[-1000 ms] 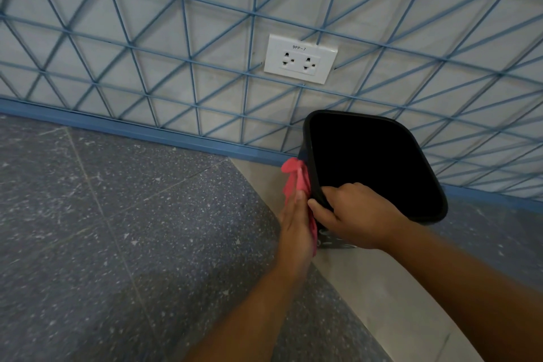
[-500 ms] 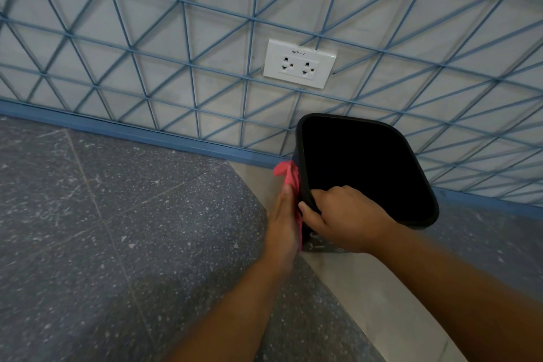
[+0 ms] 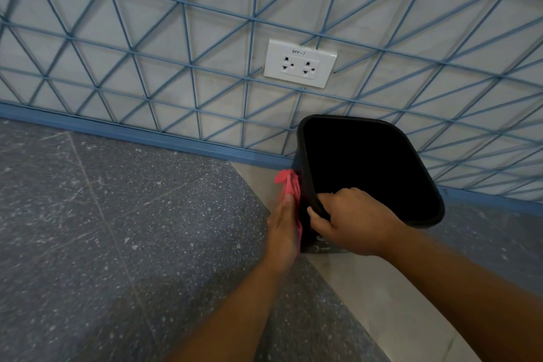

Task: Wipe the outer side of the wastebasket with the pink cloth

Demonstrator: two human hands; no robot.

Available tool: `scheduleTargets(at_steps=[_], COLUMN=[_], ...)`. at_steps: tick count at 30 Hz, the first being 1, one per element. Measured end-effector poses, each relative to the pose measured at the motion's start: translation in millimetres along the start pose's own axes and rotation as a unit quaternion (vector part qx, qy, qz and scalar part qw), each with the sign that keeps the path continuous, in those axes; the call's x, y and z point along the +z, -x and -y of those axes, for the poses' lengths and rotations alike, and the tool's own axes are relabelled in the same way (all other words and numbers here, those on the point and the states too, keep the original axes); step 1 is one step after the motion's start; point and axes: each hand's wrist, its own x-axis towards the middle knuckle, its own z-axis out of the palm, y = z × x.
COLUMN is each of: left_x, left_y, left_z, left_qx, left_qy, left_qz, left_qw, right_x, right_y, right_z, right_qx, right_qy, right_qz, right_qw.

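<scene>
A white wall socket sat above the black bin, which stood near the far blue skirting, its rim gripped by the right hand, while the flat-fingered left hand pressed a pink cloth against its left wall, speckled floor lying open leftward.

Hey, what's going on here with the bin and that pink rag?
A person is wiping a black bin that stands on the floor by the wall. The right hand grips the bin's near rim, fingers curled over the edge. The left hand presses a pink cloth flat against the bin's outer left side. A white wall socket sits above, behind a blue grid pattern.
</scene>
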Motion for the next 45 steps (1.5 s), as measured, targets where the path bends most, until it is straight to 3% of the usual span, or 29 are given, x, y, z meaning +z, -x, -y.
scheduleTargets(at_steps=[3, 8, 19, 23, 26, 32, 41, 45], left_x=[1.6, 2.2, 6.6, 11.3, 8.9, 9.6, 11.3, 9.7], left_y=[-2.3, 2.7, 0.7, 11.5, 2.9, 5.9, 4.1, 1.2], left_z=[-5.6, -0.9, -8.2, -11.9, -12.1, -14.4, -6.4, -9.9], left_qx=[-0.017, 0.024, 0.004, 0.035, 0.007, -0.007, 0.004, 0.008], left_qy=[0.030, -0.014, 0.054, 0.043, 0.020, 0.103, 0.037, 0.042], left_qz=[0.012, 0.006, 0.012, 0.013, 0.006, 0.026, -0.023, 0.003], left_qw=[0.999, 1.000, 0.998, 0.998, 1.000, 0.994, 0.999, 0.999], right_x=[0.5, 0.0, 1.3, 0.0, -0.2, -1.0, -1.1, -0.6], right_y=[-1.7, 0.5, -0.8, -1.1, -1.2, -1.3, -2.0, -1.6], right_z=[0.3, -0.8, -1.3, -2.3, -2.4, -1.6, -2.3, -2.6], right_qx=[0.000, -0.007, -0.007, -0.015, -0.015, -0.013, -0.016, -0.019], right_qy=[-0.009, -0.002, -0.021, -0.032, -0.029, -0.039, -0.052, -0.056], right_qz=[0.000, 0.002, -0.011, -0.017, -0.016, -0.006, -0.006, -0.015], right_qw=[1.000, 1.000, 1.000, 0.999, 0.999, 0.999, 0.999, 0.998])
